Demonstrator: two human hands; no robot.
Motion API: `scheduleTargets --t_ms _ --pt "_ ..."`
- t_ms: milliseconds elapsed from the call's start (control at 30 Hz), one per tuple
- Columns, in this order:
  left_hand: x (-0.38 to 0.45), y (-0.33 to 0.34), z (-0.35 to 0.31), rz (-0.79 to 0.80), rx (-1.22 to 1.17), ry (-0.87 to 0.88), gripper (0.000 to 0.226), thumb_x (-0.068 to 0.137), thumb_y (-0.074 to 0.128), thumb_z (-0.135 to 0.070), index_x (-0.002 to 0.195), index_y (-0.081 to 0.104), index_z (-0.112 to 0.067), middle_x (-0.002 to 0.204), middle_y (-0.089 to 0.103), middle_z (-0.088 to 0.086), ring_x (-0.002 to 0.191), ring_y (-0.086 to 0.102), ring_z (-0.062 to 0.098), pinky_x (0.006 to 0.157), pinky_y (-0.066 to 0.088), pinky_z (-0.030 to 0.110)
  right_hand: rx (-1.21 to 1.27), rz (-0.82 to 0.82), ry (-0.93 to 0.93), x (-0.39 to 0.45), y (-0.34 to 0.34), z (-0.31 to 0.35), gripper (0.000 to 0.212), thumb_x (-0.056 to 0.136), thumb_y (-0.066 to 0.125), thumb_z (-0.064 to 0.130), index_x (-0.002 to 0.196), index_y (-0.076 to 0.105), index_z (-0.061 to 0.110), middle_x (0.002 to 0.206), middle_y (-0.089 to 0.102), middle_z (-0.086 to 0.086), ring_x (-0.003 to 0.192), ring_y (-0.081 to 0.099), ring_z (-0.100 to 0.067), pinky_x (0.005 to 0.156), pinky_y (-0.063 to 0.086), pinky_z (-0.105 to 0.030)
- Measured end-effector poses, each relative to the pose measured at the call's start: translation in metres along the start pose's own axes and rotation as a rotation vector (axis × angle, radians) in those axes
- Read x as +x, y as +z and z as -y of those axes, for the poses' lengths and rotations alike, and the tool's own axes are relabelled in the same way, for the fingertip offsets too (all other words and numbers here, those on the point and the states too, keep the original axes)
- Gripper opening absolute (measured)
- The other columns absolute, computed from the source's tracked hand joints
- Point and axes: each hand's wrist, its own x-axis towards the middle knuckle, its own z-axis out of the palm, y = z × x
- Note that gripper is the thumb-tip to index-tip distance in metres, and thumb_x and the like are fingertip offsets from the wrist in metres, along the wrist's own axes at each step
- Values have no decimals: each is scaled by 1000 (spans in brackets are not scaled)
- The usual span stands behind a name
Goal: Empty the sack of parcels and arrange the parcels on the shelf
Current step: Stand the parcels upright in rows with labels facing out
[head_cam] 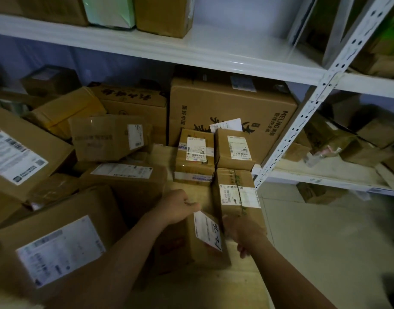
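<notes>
Label print blurred — unreadable; left box cut by the edge (right fingertips hidden).

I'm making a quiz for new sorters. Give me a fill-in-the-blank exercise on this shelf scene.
1. The small box is held with ____ hands.
2. The label with handwriting on that box is ____ in colour.
3. The big carton at the back carries the printed brand ____.
4. The shelf post with holes stands on the ____ side of that carton.

Missing words: both; white; MELING; right
</notes>
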Motion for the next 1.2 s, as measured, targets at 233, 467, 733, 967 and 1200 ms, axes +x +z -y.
scheduleTargets --t_ms 233,467,733,967,1200 --pt "-14 18 9 -91 70 72 46 94 36 -54 112 58 -18 100 62 0 93 59 16 87 50 38 493 448 262 -15 34 -37 79 89 29 71 133 38 7 107 63 -27 72 67 -36 53 58 -36" --pt "-26 -15 -10 -277 182 57 51 94 31 -54 95 65 -15 85 64 2 78 60 19 75 51 34 673 414 17 -13 17 -13 57 89 55 52 118 55 3 100 70 -24 65 70 -27 55 60 -32" --pt "-9 -4 -17 -167 -168 -44 25 92 57 -19 115 60 -13 113 66 5 98 66 17 62 48 18 613 46 -225 23 -16 45 56 83 67 35 131 40 26 118 63 -6 105 62 -30 83 55 -46" --pt "34 51 14 -148 -413 -232 40 90 55 -4 128 49 -15 136 53 8 126 52 27 91 50 33 184 19 -378 48 -6 39 33 87 63 26 118 63 18 122 65 -7 112 60 -24 96 51 -42" --pt "53 57 18 -123 -600 -283 47 91 53 -3 135 41 -15 137 52 10 128 49 29 97 45 39 130 -394 2 89 -33 -10 81 78 70 45 144 27 24 147 31 -15 135 28 -35 103 34 -57"
